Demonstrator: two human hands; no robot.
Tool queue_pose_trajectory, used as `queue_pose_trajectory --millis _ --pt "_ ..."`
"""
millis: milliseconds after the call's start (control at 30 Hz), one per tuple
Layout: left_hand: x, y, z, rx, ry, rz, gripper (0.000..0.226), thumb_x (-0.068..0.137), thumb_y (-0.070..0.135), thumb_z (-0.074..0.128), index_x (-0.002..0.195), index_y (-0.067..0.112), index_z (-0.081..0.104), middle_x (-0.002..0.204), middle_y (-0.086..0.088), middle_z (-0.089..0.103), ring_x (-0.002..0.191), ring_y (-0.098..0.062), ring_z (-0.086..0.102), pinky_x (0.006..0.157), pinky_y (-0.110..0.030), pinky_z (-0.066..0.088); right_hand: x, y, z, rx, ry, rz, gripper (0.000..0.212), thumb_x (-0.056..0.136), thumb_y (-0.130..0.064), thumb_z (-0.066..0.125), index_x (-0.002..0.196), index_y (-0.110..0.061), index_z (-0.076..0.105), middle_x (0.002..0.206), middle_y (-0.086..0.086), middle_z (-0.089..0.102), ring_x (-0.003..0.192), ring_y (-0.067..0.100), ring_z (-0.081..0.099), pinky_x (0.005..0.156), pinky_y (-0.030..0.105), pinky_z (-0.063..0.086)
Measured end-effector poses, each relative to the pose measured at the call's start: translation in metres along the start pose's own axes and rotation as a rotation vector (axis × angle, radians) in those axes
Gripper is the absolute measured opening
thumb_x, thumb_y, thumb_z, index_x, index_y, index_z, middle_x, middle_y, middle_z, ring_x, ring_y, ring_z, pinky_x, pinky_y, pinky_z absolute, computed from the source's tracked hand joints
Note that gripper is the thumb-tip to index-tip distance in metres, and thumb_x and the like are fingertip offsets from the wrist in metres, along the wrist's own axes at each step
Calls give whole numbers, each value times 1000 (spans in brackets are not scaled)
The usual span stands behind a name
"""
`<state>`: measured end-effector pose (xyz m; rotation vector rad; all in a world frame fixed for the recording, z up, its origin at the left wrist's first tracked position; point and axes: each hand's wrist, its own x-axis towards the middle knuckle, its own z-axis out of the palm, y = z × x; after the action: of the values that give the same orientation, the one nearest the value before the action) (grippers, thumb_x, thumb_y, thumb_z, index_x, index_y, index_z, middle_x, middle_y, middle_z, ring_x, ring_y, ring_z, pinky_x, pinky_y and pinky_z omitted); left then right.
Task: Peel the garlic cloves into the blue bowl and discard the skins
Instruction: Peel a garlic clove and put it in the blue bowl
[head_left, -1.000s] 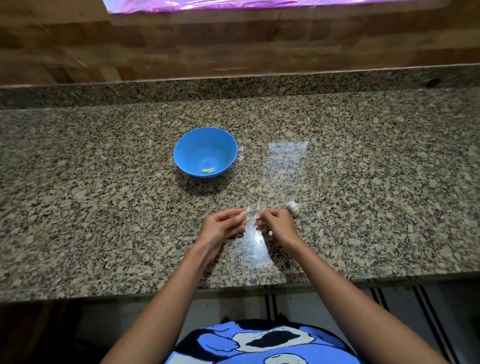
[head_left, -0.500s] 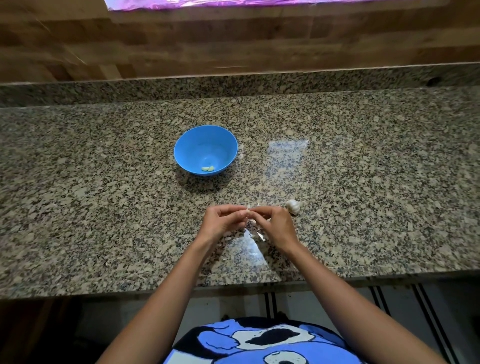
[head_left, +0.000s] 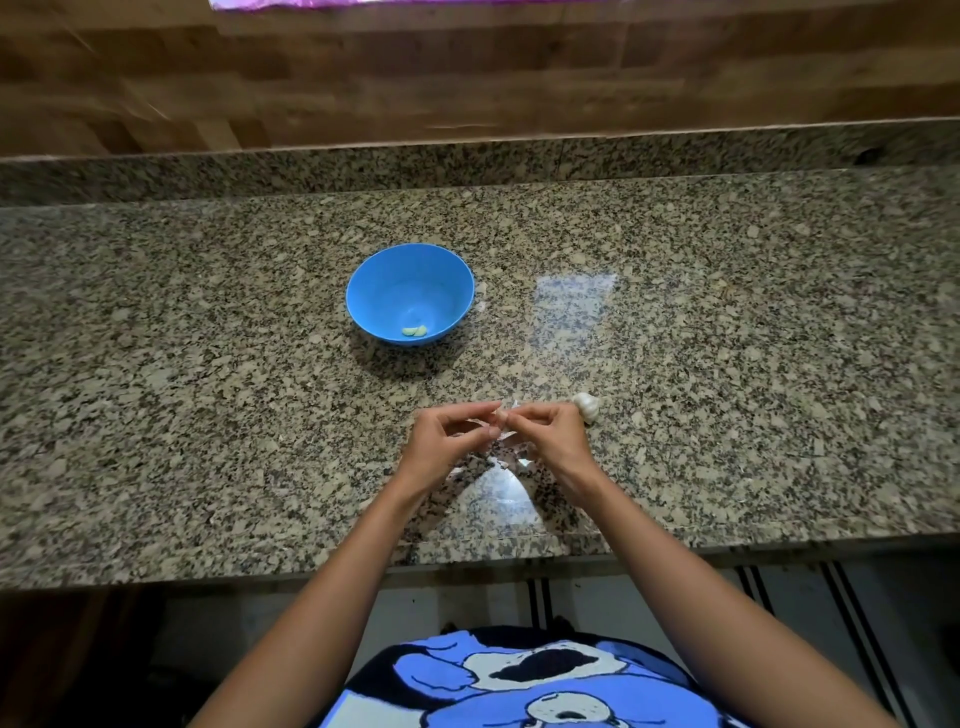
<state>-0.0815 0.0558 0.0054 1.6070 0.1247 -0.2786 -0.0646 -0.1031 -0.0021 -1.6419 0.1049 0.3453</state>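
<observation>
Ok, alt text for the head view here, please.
The left hand and right hand together pinch a garlic clove, peeling it over a speckled granite counter. Beyond them a blue bowl holds peeled cloves; a garlic bulb lies beside the right hand.

We see soft, rather dim daylight coming from the overexposed, purple-tinged window strip (head_left: 363, 4) at the top edge. It leaves pale glare patches on the granite counter (head_left: 156, 415), and the blue bowl (head_left: 384, 291) casts a soft shadow toward us. The wooden wall (head_left: 467, 78) looks smeared, and straight edges bow near the margins.
</observation>
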Motion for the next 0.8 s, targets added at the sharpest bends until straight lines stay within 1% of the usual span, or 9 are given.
queue_pose_trajectory --millis 100,200,333,400,433,533,600,667,800 --pt "0 0 1 158 8 77 29 76 5 72 103 15 68 91 0 71 82 -13 69 74 -27 58 -2 -3 -2 3 -56 30 4 80 -14 70 77 -14 73 71 4 71 59 13 63 50 24 42" --pt "0 2 2 183 21 116 23 76 6 73 96 17 69 86 -1 71 77 -9 68 69 -22 56 -2 -10 -7 10 -113 69 4 80 -14 69 76 -14 71 70 2 70 58 8 63 50 23 41" --pt "1 1 0 161 0 130 22 75 8 75 91 22 71 85 -6 71 78 -19 68 71 -29 58 0 -12 -15 -11 -186 86 5 80 -14 68 79 -10 71 74 7 72 64 14 66 51 23 42" --pt "1 1 0 162 -8 128 23 75 6 75 91 22 71 85 -5 72 78 -19 68 72 -30 58 1 -11 -15 -20 -179 77 5 81 -11 68 81 -7 71 78 14 71 68 21 66 54 26 45" --pt "1 1 0 145 -10 119 23 75 5 75 92 19 71 84 -4 72 76 -17 68 71 -30 58 2 -10 -14 -23 -169 69 5 81 -9 67 82 -5 71 78 16 71 68 22 66 53 23 47" --pt "1 1 0 89 -23 92 23 74 1 75 94 12 71 81 -3 72 73 -14 68 68 -25 56 0 -11 -11 -21 -154 36 5 82 -2 64 82 -1 69 75 13 69 61 16 65 50 15 46" --pt "1 2 -1 45 -35 68 24 73 -1 74 94 9 71 82 -5 72 74 -15 68 68 -24 56 0 -13 -10 -18 -152 25 5 82 -1 64 82 0 69 72 10 69 59 13 65 52 14 47" --pt "2 2 -1 -32 -35 25 24 73 -3 74 94 8 71 84 -7 73 75 -18 68 68 -25 56 -1 -14 -9 2 -132 35 6 83 0 63 82 0 68 69 7 68 55 8 63 48 12 44" --pt "1 -1 -3 -74 -3 -8 25 74 -3 72 97 8 71 89 -12 73 79 -24 68 71 -30 58 -2 -14 -6 5 -114 46 11 83 -10 65 86 -1 69 72 10 69 55 12 63 42 15 40"
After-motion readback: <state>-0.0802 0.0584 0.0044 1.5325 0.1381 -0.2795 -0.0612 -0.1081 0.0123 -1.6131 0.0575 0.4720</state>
